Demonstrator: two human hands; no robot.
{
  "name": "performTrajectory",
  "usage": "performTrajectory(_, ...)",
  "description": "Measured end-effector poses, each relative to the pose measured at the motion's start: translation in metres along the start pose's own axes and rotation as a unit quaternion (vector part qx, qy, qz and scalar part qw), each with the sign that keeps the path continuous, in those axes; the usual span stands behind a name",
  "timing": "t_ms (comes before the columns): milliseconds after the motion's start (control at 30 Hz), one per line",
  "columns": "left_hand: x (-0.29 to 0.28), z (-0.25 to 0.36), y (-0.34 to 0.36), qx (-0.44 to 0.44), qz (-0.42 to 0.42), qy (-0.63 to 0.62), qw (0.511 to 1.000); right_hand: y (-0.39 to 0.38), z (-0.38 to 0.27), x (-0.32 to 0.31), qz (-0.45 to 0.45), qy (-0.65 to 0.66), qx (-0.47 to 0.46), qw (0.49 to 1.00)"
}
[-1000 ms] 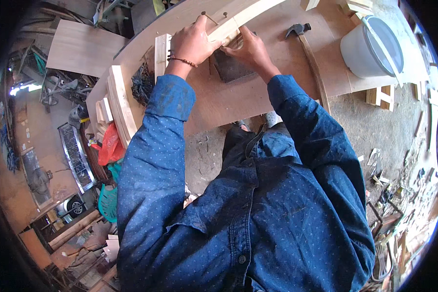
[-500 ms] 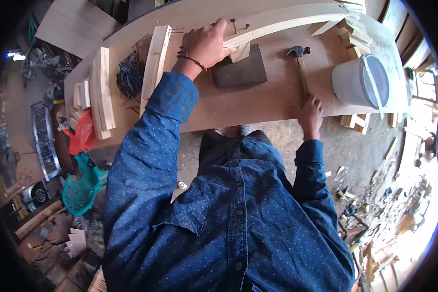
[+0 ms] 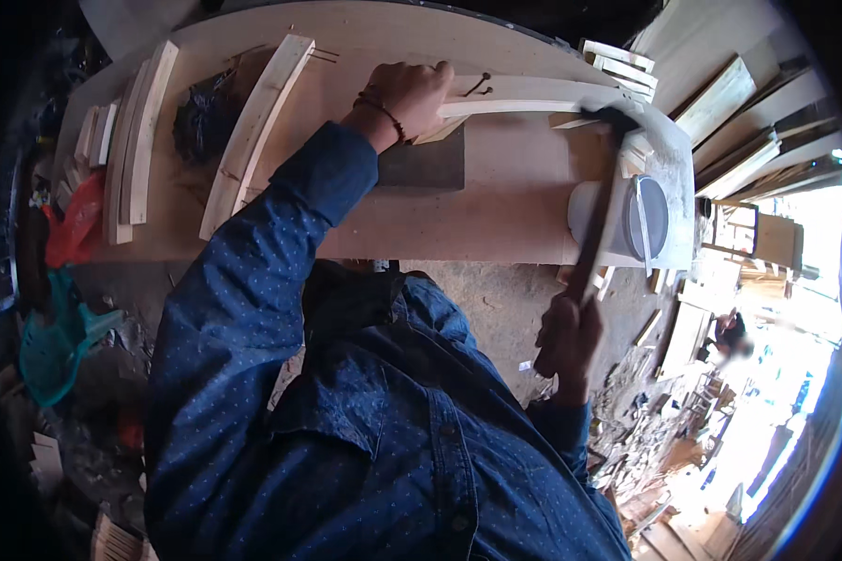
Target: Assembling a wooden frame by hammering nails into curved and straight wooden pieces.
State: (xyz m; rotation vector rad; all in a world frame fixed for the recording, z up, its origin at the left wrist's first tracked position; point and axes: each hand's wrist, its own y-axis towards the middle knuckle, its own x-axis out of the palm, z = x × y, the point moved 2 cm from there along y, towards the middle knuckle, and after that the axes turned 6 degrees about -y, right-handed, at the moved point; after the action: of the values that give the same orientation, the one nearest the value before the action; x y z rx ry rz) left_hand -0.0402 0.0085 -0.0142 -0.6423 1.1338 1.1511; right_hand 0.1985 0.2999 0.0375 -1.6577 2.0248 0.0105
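Note:
My left hand (image 3: 407, 101) is closed on the near end of a long pale wooden piece (image 3: 524, 107) lying across the workbench (image 3: 510, 224). Two nails (image 3: 479, 85) stick up beside that hand. Beneath the held end sits a dark block (image 3: 433, 163), partly covered by my forearm and the wood. My right hand (image 3: 571, 338) grips a hammer (image 3: 601, 217) by its handle, raised in front of the bench. Its dark head points away from me, in line with the far right of the wood. The fingers of my left hand hide what lies under them.
Left of my arm lies a wooden beam (image 3: 255, 138) with nails protruding from its far end. Farther left are stacked strips (image 3: 138, 150), a black plastic bag (image 3: 206, 117) and a red bag (image 3: 75, 222). A white bucket (image 3: 585, 210) stands at the bench's right; a teal chair (image 3: 54, 341) is lower left.
My right hand has lifted the hammer off the bench and drawn it up toward me. My left hand stays on the wood. The whole view has shifted and turned.

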Motion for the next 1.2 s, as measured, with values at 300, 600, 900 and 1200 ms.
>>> performTrajectory(300, 0.001, 0.002, -0.001, -0.001, 0.022, -0.013, 1.000, 0.000, -0.061, 0.031, -0.031, -0.372, -0.201, 0.906)
performTrajectory(600, 0.000, -0.002, 0.001, -0.004, 0.026, -0.029, 0.999, 0.003, -0.105, -0.025, 0.151, -0.048, -0.289, 0.944)
performTrajectory(900, 0.002, 0.003, 0.000, 0.001, 0.042, -0.024, 0.999, 0.011, -0.014, 0.048, -0.030, -0.394, -0.114, 0.911)
performTrajectory(1200, 0.000, 0.001, -0.001, -0.040, 0.003, -0.009, 0.999, 0.011, -0.094, -0.021, 0.188, -0.095, -0.384, 0.899)
